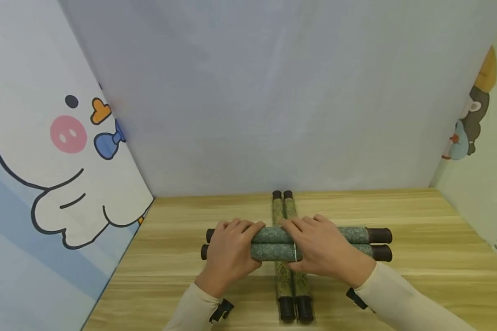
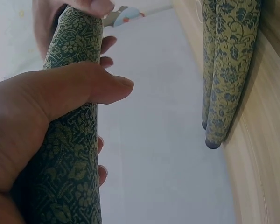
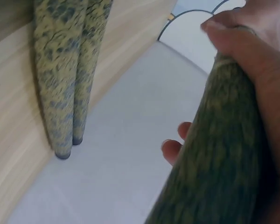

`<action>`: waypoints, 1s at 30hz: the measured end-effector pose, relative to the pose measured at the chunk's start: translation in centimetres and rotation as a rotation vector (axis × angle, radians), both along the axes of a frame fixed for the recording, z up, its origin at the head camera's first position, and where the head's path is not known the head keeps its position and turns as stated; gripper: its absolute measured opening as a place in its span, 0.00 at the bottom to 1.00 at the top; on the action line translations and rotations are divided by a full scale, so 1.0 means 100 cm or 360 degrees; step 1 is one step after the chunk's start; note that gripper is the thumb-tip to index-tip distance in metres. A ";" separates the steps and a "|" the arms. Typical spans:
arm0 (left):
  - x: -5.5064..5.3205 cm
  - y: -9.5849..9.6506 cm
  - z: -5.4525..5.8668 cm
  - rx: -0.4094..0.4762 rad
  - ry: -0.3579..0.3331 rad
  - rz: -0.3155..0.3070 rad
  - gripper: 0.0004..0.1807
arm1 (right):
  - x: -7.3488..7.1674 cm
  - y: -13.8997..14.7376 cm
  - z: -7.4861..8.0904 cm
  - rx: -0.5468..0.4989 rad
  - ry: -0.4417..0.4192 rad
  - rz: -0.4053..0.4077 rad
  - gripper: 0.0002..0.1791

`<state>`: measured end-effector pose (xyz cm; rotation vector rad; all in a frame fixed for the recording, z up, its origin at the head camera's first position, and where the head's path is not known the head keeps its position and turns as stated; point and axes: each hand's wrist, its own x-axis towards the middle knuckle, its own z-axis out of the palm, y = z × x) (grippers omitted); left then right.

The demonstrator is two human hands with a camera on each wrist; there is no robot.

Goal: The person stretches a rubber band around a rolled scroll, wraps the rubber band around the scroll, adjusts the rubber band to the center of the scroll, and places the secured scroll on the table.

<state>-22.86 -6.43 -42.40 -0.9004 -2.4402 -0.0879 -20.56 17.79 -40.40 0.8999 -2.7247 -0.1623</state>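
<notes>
Two rolled scrolls in green patterned cloth, a far green scroll [image 1: 271, 235] and a near green scroll [image 1: 272, 252], lie side by side crosswise, with dark end knobs sticking out. My left hand [image 1: 232, 250] grips both near their left end, thumb on the near side. Right of the middle, my right hand [image 1: 325, 246] grips the same pair, fingers over the far side. Both wrist views show the pair held up off the table. Beneath, two yellow-green scrolls [image 1: 283, 280] lie lengthwise on the table, their middles partly hidden by the green pair.
The wood-grain table [image 1: 161, 271] runs back to a plain pale cloth wall [image 1: 248, 115]. A panel with a white cartoon figure [image 1: 29, 115] borders the left, and a pale green printed panel [image 1: 488, 193] the right.
</notes>
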 end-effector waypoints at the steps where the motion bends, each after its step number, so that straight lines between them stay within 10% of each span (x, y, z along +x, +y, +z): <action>1: 0.000 0.000 0.000 0.0005 -0.0007 0.0000 0.49 | 0.000 0.004 0.001 0.0008 0.0010 -0.0014 0.57; 17: 0.009 0.007 -0.002 0.0033 -0.0093 0.0003 0.48 | -0.004 -0.002 -0.008 0.0000 -0.0002 0.0061 0.47; 30: 0.001 0.001 0.000 0.0040 -0.0177 -0.0064 0.45 | 0.003 0.014 -0.011 0.0044 -0.0186 -0.0110 0.58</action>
